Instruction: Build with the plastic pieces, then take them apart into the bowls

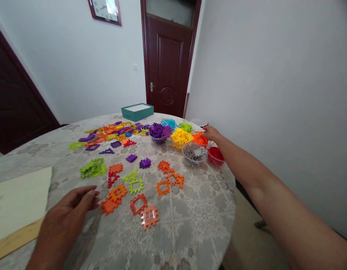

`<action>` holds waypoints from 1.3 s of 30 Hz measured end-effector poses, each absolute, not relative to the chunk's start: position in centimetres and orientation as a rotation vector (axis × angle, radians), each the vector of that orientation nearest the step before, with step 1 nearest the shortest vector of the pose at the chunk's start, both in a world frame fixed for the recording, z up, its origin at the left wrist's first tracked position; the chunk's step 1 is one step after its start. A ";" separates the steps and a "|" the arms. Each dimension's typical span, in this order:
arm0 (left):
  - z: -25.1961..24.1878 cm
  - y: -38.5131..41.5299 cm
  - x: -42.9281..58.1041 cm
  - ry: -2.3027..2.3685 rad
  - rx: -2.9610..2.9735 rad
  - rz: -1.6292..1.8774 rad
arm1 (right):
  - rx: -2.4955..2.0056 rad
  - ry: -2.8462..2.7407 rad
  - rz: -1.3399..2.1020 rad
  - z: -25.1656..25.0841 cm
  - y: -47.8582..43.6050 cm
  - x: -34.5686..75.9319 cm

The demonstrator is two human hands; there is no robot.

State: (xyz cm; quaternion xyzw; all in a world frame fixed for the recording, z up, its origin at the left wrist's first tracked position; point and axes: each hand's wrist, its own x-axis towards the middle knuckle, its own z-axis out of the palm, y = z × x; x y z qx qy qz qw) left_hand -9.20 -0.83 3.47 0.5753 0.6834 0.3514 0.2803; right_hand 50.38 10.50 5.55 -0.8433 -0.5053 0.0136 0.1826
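Observation:
My left hand (69, 212) rests on the lace tablecloth (190, 225) near the front edge, fingers curled loosely together, holding nothing I can see, just left of a group of orange lattice pieces (117, 195). My right hand (211, 133) reaches far across to the bowl of orange pieces (200, 139); its fingers touch the bowl's far rim, and whether they grip a piece is hidden. Beside that bowl stand bowls of yellow (181, 137), purple (159, 132), red (216, 155) and grey-white pieces (194, 153).
Loose lattice pieces in green (92, 168), purple (145, 162) and orange lie across the table, with a denser pile (114, 131) further back. A teal box (137, 111) sits at the far edge. A pale board (18, 202) lies at front left. A door and wall stand behind.

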 end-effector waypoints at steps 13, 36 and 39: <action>1.4 -0.3 -10.2 1.771 1.531 1.000 | -2.302 -1.383 -0.196 7.6 6.7 48.0; -1.7 -1.3 -9.0 1.677 2.352 0.536 | -1.376 -2.381 0.247 1.1 7.3 11.6; -1.8 -1.2 -9.6 1.650 2.374 0.516 | -1.397 -2.461 0.316 1.4 7.8 10.1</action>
